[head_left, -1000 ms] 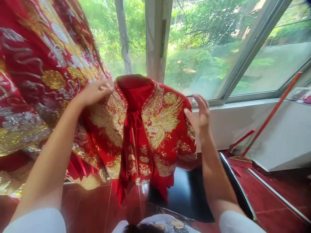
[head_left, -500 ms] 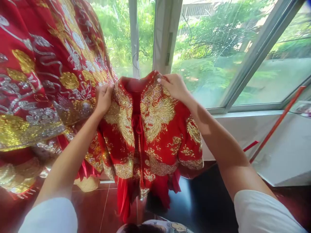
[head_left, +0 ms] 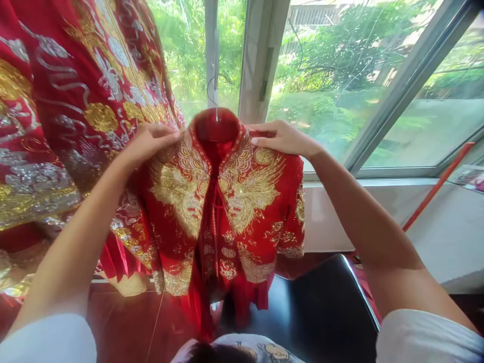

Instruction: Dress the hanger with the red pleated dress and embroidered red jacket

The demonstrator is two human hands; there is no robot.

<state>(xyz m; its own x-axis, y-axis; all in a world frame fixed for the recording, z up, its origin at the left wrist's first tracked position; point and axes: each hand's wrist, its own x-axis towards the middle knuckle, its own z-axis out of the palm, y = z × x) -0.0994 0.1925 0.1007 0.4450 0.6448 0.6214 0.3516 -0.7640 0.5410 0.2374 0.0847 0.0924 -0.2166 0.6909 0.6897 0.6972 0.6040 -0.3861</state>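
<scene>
A red jacket (head_left: pixel 249 206) with gold embroidery hangs in front of me on a hanger (head_left: pixel 212 91), whose metal hook rises above the collar. The jacket's front is parted, with a red cord tied near the chest. My left hand (head_left: pixel 149 143) is closed on the shoulder at the left of the picture, fingers together by the collar. At the opposite shoulder, my right hand (head_left: pixel 287 138) pinches the cloth between thumb and fingers. Red pleated fabric (head_left: pixel 260 297) shows below the jacket's hem.
Larger red garments (head_left: pixel 56 101) with gold and silver sequins hang close on the left. Behind the jacket is a window (head_left: pixel 340 96) with a grey frame. A black chair seat (head_left: pixel 313 307) stands below right, and an orange-red pole (head_left: pixel 436 189) leans farther right.
Both hands have moved slightly outward along the shoulders. The collar now sits up around the hanger, more of the hook shows, and the jacket's lower front has spread wider.
</scene>
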